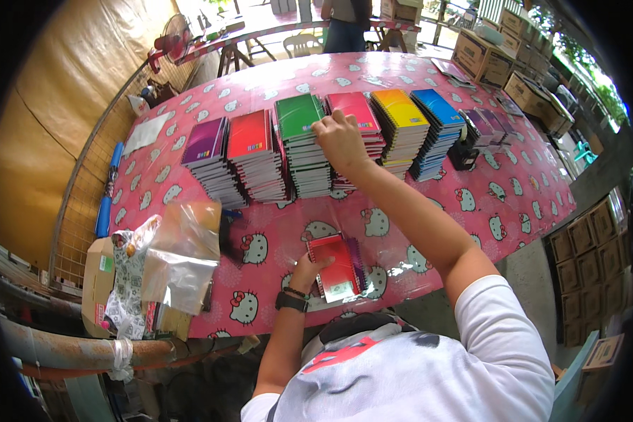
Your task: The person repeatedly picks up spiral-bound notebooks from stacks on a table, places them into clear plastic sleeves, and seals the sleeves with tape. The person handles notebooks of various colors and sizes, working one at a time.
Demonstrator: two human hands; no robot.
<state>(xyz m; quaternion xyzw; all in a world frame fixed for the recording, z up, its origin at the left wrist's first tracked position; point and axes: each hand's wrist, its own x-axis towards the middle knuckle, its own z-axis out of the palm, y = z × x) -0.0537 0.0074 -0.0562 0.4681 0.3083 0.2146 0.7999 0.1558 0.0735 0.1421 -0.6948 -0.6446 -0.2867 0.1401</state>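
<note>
My left hand (305, 273) grips a small red spiral notebook (336, 261) near the table's front edge, thumb across its cover. A purple notebook (359, 264) pokes out from under its right side. My right hand (342, 141) reaches over to the tall stack of green notebooks (299, 118), its fingers curled on the right edge of the top one. Part of the pink notebook stack (355, 105) is hidden behind this hand. In the same row stand a purple stack (205, 142), a red stack (250, 133), a yellow stack (399, 109) and a blue stack (437, 107).
Clear plastic bags (183, 260) lie at the left edge of the pink patterned table (443, 250). A small black object (463, 156) and more purple notebooks (487, 126) sit at the right. Cardboard boxes (482, 58) stand far right. A person (346, 24) is beyond the table.
</note>
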